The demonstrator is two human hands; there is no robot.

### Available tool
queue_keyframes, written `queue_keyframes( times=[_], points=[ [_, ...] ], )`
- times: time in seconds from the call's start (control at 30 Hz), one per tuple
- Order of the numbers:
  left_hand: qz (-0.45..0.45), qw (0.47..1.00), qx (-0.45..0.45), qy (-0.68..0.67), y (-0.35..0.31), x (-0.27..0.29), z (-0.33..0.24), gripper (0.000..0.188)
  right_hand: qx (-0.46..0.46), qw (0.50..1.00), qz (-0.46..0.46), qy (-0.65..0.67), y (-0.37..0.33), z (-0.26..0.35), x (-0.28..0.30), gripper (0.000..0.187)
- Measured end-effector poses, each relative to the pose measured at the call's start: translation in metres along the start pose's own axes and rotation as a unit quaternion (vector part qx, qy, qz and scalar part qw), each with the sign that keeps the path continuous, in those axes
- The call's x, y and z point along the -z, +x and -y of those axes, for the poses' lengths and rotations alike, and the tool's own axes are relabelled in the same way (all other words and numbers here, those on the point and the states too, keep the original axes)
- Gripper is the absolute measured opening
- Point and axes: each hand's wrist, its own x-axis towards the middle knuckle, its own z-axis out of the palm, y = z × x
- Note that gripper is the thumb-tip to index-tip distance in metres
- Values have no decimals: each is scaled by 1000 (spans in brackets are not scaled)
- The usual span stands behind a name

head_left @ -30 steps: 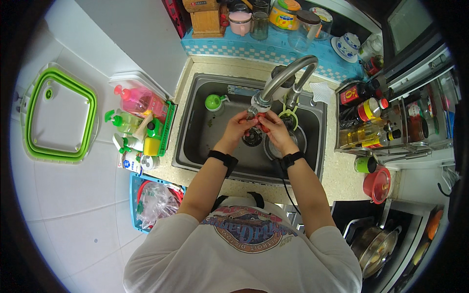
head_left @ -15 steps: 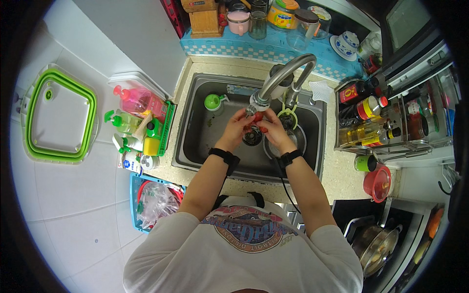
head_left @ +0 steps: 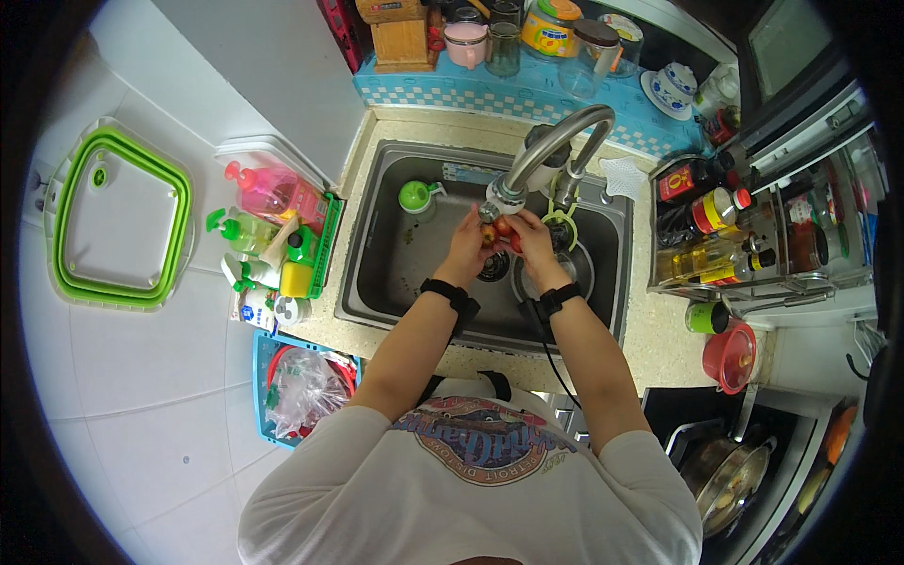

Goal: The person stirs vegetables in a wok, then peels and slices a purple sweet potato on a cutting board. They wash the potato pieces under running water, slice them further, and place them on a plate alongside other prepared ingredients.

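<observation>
Over the sink [head_left: 377, 273], several small red round fruits [head_left: 504, 226] sit between my two hands, right below the faucet's spout [head_left: 505, 195]. My left hand [head_left: 467, 247] curls its fingers round them from the left. My right hand [head_left: 537, 249] closes on them from the right, its fingertips close to the left hand's. Their exact kind is too small to make out, and the fingers cover part of them. Under the hands is the dark drain [head_left: 492, 266]. Partly beneath my right hand and wrist stands a metal bowl [head_left: 584, 273], with a light green strainer-like item [head_left: 561, 229] behind it.
A green-and-white cup [head_left: 417, 198] stands in the sink's far left. Soap and spray bottles [head_left: 250, 231] crowd a green basket at left. Sauce bottles [head_left: 716, 212] fill the right rack. Jars and cups [head_left: 504, 52] line the back ledge. A red pot [head_left: 728, 356] sits at right.
Both hands stay together under the faucet. My fingers have shifted around the red fruits, and more of the fruits shows between them now. The whole view has slid slightly.
</observation>
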Motion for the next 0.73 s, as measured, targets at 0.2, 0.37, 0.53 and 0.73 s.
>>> queue_keyframes(
  times=[0.2,0.37,0.53,0.73],
  points=[
    [49,985,53,159,26,-4,13,25,56,997,-13,-44,14,-12,22,25],
    [77,996,10,39,25,4,10,32,145,974,13,-174,30,-12,9,29],
    [-29,1000,-2,4,10,14,-14,34,244,900,-38,-360,32,-4,-32,33],
    [-25,999,-3,-35,29,35,-11,33,278,861,-4,-426,43,-15,-30,68]
  ],
)
